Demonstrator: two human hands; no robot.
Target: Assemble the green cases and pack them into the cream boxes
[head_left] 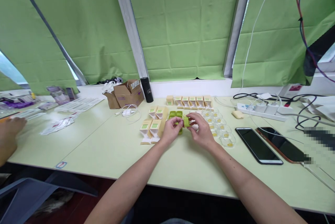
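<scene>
My left hand and my right hand meet above the pale green table, both pinched on a small green case. More green cases lie just behind my fingers. Small open tan boxes with green inserts stand to the left. A row of similar tan boxes lines up further back. Several clear plastic trays lie to the right of my right hand.
Two phones lie face up at the right, near a white power strip with cables. A brown cardboard box and a black cylinder stand at the back. Another person's hand rests at the far left.
</scene>
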